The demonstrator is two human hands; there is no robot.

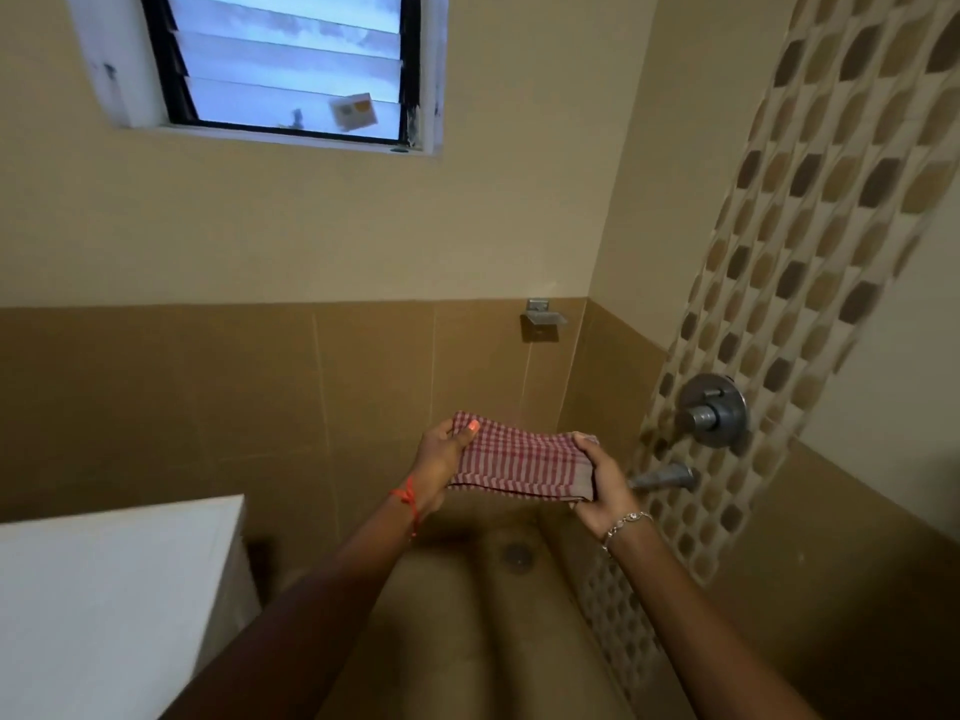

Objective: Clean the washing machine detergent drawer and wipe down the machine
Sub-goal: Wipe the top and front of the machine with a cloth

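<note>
A folded red-and-white checked cloth (519,459) is stretched between both my hands above the bathroom floor. My left hand (441,459) grips its left end, thumb on top. Its right end is pinched in my right hand (597,478). The white top of the washing machine (114,589) fills the lower left corner, below and left of my left arm. No detergent drawer is visible.
A wall tap spout (665,478) and round mixer valve (714,410) stick out of the patterned tile wall just right of my right hand. A floor drain (517,553) lies below the cloth. A metal soap holder (543,317) and a louvred window (291,65) are on the far wall.
</note>
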